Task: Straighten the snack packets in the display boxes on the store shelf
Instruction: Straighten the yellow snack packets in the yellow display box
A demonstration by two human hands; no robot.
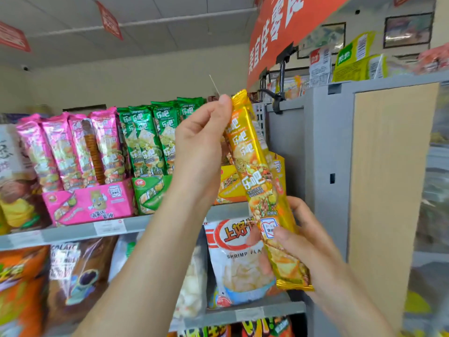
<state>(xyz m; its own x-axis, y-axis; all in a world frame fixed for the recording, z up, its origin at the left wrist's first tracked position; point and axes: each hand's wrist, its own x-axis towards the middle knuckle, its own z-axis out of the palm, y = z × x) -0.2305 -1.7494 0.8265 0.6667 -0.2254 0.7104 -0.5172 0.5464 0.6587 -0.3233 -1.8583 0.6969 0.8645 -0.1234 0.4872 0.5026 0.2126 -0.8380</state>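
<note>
I hold a long yellow snack packet (257,171) tilted in front of the shelf. My left hand (201,144) pinches its upper end, and my right hand (303,242) grips its lower part from the right side. Behind the packet stands the yellow display box (230,186), mostly hidden by my left hand and the packet. To its left is a green display box (148,193) with upright green packets (150,137). Further left a pink display box (90,203) holds upright pink packets (70,149).
The grey shelf edge (73,232) carries price labels. Below it stand large chip bags, among them a white shrimp-flavour bag (238,259). A grey and wood shelf end panel (364,166) rises at the right. An orange banner (279,32) hangs overhead.
</note>
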